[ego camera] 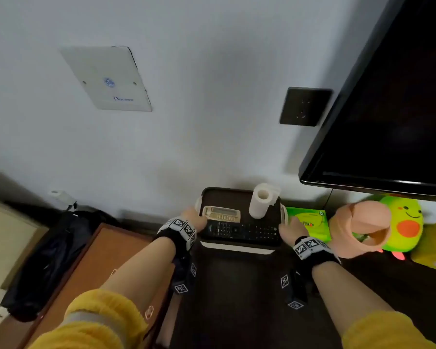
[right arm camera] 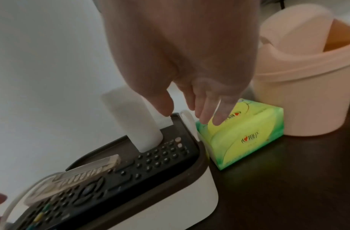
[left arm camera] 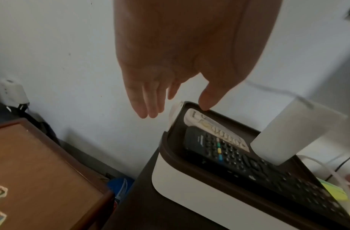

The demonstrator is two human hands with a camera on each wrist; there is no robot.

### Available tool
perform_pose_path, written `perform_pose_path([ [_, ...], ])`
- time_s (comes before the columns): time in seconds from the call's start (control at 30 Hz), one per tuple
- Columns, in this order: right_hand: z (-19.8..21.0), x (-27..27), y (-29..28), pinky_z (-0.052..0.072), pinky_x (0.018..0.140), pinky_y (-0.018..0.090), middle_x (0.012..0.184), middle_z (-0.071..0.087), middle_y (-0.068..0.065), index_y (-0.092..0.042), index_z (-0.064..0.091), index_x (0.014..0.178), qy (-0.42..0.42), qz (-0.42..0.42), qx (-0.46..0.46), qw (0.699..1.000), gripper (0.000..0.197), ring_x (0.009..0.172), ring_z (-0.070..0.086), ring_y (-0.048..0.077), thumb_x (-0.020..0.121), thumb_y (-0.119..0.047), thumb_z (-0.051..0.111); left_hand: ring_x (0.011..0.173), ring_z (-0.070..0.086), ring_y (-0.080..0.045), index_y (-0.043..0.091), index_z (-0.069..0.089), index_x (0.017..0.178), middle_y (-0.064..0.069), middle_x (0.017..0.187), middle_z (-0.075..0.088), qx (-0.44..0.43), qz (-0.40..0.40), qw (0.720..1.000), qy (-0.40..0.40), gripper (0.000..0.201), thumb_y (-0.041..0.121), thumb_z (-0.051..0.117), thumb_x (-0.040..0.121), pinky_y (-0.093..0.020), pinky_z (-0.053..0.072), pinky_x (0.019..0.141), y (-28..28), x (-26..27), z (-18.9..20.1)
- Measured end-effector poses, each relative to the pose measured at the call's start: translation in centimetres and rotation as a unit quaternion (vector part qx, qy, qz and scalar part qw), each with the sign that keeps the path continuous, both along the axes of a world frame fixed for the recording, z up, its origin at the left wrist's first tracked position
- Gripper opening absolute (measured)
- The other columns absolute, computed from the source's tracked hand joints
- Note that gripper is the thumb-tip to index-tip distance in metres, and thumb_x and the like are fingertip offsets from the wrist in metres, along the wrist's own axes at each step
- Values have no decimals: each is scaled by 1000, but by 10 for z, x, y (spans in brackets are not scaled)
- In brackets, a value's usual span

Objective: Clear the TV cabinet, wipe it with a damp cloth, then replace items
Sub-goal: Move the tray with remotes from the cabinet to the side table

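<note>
On the dark TV cabinet [ego camera: 237, 285] stands a white storage box [ego camera: 237, 247] with a brown tray top. On it lie a black remote [ego camera: 239, 231] and a beige remote [ego camera: 222, 214], and a white paper roll [ego camera: 261, 201] stands upright. My left hand [ego camera: 194, 217] is at the box's left end, fingers straight, with the thumb touching the tray rim [left arm camera: 205, 107]. My right hand [ego camera: 291, 229] is at the right end. Its thumb [right arm camera: 166, 111] touches the tray corner and its fingers hang over a green tissue pack [right arm camera: 246, 140]. Neither hand holds anything.
A pink swing-lid bin [ego camera: 363, 225] and a green plush toy [ego camera: 405, 222] stand right of the tissue pack, under the wall-mounted TV [ego camera: 388, 96]. A yellow box [ego camera: 433, 248] sits far right. Left of the cabinet are a wooden nightstand [ego camera: 106, 260] and a black bag [ego camera: 48, 260].
</note>
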State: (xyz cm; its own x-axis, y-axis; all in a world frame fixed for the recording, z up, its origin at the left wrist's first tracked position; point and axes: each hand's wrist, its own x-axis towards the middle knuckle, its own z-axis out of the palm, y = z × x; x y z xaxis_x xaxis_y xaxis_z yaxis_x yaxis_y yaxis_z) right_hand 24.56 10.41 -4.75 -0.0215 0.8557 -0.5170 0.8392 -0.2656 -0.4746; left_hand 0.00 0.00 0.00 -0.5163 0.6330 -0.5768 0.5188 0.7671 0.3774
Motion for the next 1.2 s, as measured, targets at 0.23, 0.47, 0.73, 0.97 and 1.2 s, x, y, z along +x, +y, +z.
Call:
perform_pose_path([
  [0.23,-24,-2,8,48,92,43,112,63,25,1,58,114,97,-74,-43,992,33,105,59,40,82,-10,54,120,52,-37,-5,44,130,-23,129,54,25,79,994,-68,47,27,47,96,-38,44,97,8,-2,-27],
  [0.47,-23,3,-7,51,87,55,111,62,26,4,58,108,101,-95,-90,986,31,103,60,45,87,-17,52,101,63,-35,-6,61,109,-23,109,66,55,127,986,-90,35,20,58,86,-40,52,88,-7,-7,-29],
  [0.73,15,-8,-38,55,65,45,116,57,21,0,53,113,153,-86,-109,978,35,108,55,43,91,-28,55,94,66,-33,1,63,97,-18,99,68,94,203,970,-94,29,22,66,76,-42,53,90,-40,-17,-24],
  [0.97,40,-44,-66,54,73,43,113,56,17,-9,49,107,198,-44,-105,974,26,109,55,37,94,-31,53,90,66,-30,11,58,70,-16,92,68,132,256,954,-84,10,11,64,78,-41,53,90,-81,-49,8],
  [1.2,51,-108,-109,54,72,37,112,58,10,-17,47,105,232,-10,-121,965,22,104,58,26,94,-35,52,95,62,-30,5,59,85,-14,95,64,108,273,955,-38,13,17,58,80,-30,45,80,-125,-117,29],
])
